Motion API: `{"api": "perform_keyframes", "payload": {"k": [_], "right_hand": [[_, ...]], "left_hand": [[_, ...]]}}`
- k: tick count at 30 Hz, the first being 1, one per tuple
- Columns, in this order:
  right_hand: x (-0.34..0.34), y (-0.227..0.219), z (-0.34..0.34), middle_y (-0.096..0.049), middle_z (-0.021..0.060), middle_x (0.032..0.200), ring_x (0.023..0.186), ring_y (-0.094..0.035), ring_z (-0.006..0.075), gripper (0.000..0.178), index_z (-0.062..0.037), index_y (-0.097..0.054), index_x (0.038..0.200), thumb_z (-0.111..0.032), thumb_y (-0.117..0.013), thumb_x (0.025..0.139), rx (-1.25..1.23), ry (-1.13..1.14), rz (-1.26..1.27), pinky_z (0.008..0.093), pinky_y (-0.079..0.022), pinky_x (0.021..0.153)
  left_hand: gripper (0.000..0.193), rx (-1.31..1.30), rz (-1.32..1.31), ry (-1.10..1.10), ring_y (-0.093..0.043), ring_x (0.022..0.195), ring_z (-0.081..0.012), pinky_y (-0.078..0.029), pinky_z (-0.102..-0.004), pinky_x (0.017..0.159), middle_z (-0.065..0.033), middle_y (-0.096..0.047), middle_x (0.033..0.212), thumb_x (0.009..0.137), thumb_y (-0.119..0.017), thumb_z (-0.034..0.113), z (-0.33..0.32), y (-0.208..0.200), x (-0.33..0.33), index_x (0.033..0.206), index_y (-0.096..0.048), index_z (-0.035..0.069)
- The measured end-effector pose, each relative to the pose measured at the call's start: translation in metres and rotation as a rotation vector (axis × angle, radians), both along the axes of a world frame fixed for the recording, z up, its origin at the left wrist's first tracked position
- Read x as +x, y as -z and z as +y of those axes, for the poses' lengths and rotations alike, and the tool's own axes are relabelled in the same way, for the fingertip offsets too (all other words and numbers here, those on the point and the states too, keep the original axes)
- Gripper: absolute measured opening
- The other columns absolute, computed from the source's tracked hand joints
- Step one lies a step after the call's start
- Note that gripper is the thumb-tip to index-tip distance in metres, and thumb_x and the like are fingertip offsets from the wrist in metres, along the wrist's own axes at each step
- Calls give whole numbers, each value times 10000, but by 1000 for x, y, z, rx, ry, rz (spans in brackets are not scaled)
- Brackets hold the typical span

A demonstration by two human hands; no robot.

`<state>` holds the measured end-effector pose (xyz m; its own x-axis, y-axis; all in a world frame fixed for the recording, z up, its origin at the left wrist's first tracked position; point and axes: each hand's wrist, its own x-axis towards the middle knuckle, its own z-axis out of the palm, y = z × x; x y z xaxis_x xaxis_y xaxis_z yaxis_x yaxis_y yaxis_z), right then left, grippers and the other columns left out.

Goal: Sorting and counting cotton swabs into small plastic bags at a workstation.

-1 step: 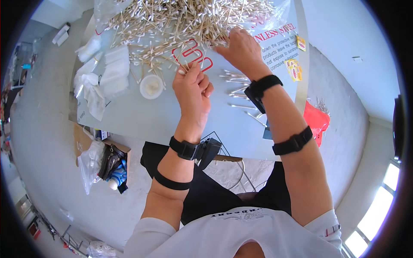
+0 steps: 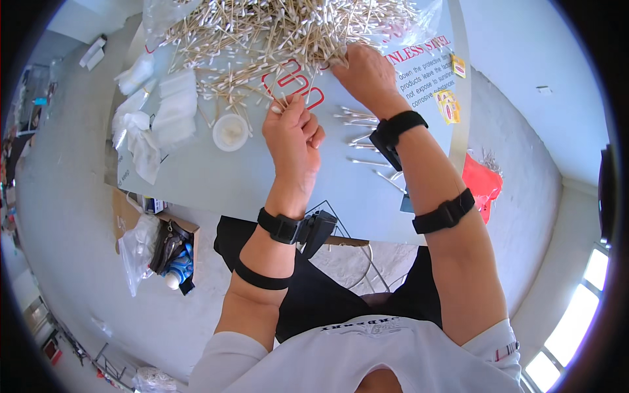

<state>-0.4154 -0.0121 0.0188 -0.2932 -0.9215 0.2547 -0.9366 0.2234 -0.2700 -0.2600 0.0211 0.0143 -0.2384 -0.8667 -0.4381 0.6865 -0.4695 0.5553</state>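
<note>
A big heap of cotton swabs with pale wooden sticks covers the far part of the table. My left hand is closed in front of it, pinching a few cotton swabs between thumb and fingers. At the heap's right edge, my right hand bends down with its fingertips drawn together on what looks like a cotton swab, partly hidden by the fingers. Beside my right wrist several separate cotton swabs lie in a loose column. A small round white tub stands left of my left hand.
Clear plastic packets and a crumpled white wrapper lie at the table's left. Yellow sachets are on the right side. A red bag is beyond the right edge. Below the left edge sits a cardboard box with things inside.
My right hand has shifted very slightly, its thumb and fingertips drawing closer together at the heap's edge. The left hand stays where it was.
</note>
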Motion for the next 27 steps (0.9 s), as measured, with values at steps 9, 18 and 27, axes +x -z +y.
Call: {"api": "perform_keyframes", "payload": {"k": [9, 18, 27], "right_hand": [[-43, -21, 26, -466, 29, 548, 543, -409, 79, 214, 41, -598, 690, -161, -667, 690, 278, -132, -562, 265, -323, 496], [-67, -18, 69, -570, 2, 678, 640, -507, 72, 149, 33, -637, 829, -62, -661, 717, 336, -55, -783, 217, -405, 599], [-91, -19, 76, -603, 17, 695, 670, -568, 111, 118, 28, -626, 807, -19, -653, 703, 325, -111, -654, 228, -465, 662]], "left_hand": [[100, -12, 24, 35, -276, 453, -56, -235, -225, 391, 51, -314, 583, 875, -526, 81, 0, 2, 4, 805, -457, 101], [94, -7, -5, 37, -281, 447, -60, -245, -232, 384, 50, -306, 568, 867, -535, 80, 0, 4, 0, 806, -466, 95], [99, -3, -6, 27, -266, 431, -55, -227, -224, 374, 51, -307, 555, 869, -533, 75, -2, 3, -1, 793, -471, 87]]}}
